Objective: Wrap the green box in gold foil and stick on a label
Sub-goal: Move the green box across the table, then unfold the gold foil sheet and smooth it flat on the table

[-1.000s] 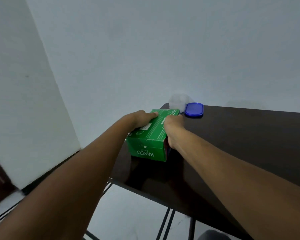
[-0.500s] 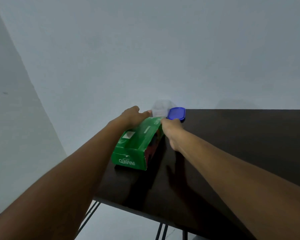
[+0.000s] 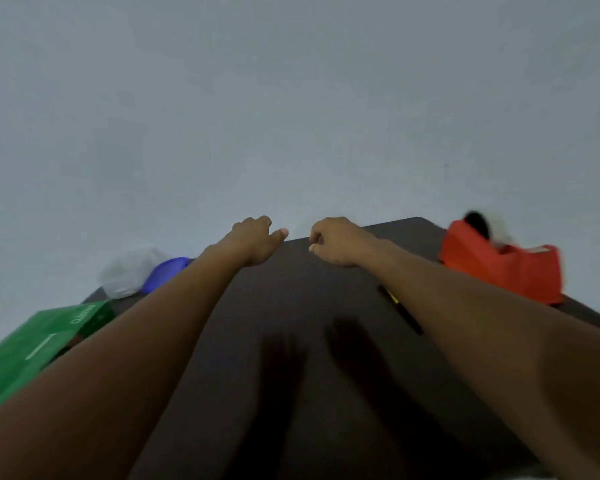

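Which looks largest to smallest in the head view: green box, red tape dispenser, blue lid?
1. green box, though it is nearest the camera and cut by the frame edge
2. red tape dispenser
3. blue lid, partly hidden by the forearm

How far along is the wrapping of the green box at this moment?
Barely begun. The green box lies bare at the table's left edge, with no foil or label in view. Left hand and right hand, fingers curled, hold nothing near the far edge. Wrapping and labelling remain.
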